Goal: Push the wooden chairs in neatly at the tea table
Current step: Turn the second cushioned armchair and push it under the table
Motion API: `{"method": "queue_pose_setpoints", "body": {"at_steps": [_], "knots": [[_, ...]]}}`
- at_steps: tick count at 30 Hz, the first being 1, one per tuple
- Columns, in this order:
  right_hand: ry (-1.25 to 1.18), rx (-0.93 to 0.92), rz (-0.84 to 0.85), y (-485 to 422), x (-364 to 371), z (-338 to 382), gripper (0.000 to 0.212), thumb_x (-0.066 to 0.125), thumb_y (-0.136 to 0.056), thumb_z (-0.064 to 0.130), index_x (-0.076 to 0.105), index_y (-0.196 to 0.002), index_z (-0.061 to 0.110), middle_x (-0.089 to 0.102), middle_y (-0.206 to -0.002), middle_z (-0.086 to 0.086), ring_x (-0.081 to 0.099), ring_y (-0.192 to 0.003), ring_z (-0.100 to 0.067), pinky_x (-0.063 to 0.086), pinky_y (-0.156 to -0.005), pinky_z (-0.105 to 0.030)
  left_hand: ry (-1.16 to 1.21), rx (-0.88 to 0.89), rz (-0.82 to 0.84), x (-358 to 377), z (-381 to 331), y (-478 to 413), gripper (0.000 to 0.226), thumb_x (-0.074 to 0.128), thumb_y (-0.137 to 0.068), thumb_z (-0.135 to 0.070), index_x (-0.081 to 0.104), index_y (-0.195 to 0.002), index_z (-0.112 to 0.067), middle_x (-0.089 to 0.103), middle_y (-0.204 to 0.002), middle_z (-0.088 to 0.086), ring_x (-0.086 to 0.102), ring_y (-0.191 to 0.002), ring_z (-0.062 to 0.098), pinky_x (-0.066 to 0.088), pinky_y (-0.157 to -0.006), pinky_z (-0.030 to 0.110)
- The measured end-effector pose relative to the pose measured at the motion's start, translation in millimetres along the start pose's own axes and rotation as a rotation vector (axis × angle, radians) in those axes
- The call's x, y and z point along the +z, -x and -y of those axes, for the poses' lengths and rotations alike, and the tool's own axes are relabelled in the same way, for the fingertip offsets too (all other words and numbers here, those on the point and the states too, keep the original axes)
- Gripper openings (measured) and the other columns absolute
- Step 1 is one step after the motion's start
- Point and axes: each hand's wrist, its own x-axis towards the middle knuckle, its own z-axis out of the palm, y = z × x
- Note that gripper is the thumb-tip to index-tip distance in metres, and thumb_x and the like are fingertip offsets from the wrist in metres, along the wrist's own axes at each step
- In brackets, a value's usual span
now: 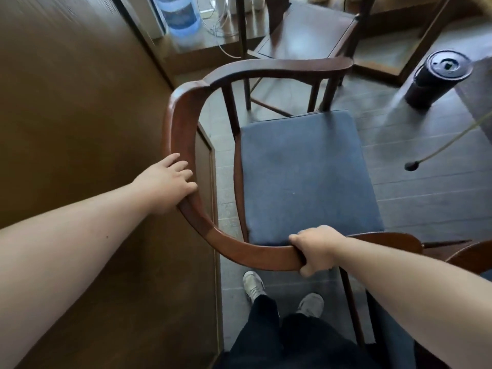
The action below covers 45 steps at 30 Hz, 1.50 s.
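A wooden chair (186, 121) with a curved brown back rail and a blue seat cushion (306, 177) stands in front of me, its open front facing right. My left hand (167, 182) grips the left stretch of the rail. My right hand (316, 249) is closed around the near stretch of the same rail. The brown tea table (66, 115) fills the left of the view, and the chair's left side runs close along its edge. A second wooden chair (303, 30) with a bare dark seat stands farther back.
A black cylindrical bin (436, 75) stands on the grey floor at the right. A thin pale pole with a black tip (411, 165) slants in from the right. A blue water jug (181, 20) sits at the top left. Another chair's rail (471, 254) shows at the right edge. My feet (282, 296) are behind the chair.
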Motion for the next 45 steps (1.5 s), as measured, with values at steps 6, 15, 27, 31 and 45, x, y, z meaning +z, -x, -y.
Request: {"method": "queue_pose_setpoints", "body": {"at_steps": [6,15,27,31,45], "knots": [[0.061,-0.017,0.058,16,-4,-31,0.051,0.068,-0.06,0.053,0.046,-0.096,0.023,0.064,-0.099,0.0,0.062,-0.092,-0.026,0.035,-0.063,-0.032,0.026,-0.021,-0.058,-11,-22,-3,0.041,0.038,-0.097,-0.023,0.044,-0.137,-0.034,0.04,-0.149,0.005,0.021,-0.142,0.028,0.001,-0.118,0.046],[0.048,0.166,0.173,67,-6,-116,0.062,0.07,-0.046,0.049,0.054,-0.102,0.026,0.063,-0.105,0.002,0.062,-0.098,-0.024,0.053,-0.08,-0.037,0.174,0.093,-0.253,-61,-82,-30,0.028,0.059,-0.09,-0.03,0.057,-0.117,-0.033,0.06,-0.117,-0.004,0.044,-0.124,0.025,0.006,-0.115,0.059],[0.009,0.156,0.097,101,-6,-111,0.079,0.064,-0.056,0.072,0.047,-0.119,0.027,0.053,-0.117,0.002,0.052,-0.113,-0.023,0.038,-0.093,-0.04,0.103,0.135,-0.303,-94,-61,-32,0.046,0.063,-0.085,-0.026,0.048,-0.129,-0.026,0.055,-0.127,0.002,0.042,-0.125,0.025,0.024,-0.112,0.049],[-0.113,0.125,0.037,91,-15,-79,0.081,0.053,-0.059,0.087,0.052,-0.114,0.028,0.056,-0.112,0.004,0.056,-0.106,-0.023,0.043,-0.089,-0.039,0.032,0.168,-0.305,-91,-35,-33,0.045,0.058,-0.085,-0.023,0.047,-0.128,-0.027,0.055,-0.127,0.001,0.042,-0.124,0.025,0.023,-0.111,0.049],[-0.563,0.349,-0.019,18,-29,-30,0.094,-0.002,-0.054,0.095,0.054,-0.068,0.021,0.065,-0.084,0.001,0.058,-0.091,-0.025,0.041,-0.081,-0.036,0.024,0.523,-0.243,-64,81,-122,0.027,0.054,-0.083,-0.018,0.057,-0.11,-0.021,0.066,-0.108,-0.001,0.058,-0.104,0.026,0.041,-0.098,0.042]]}}
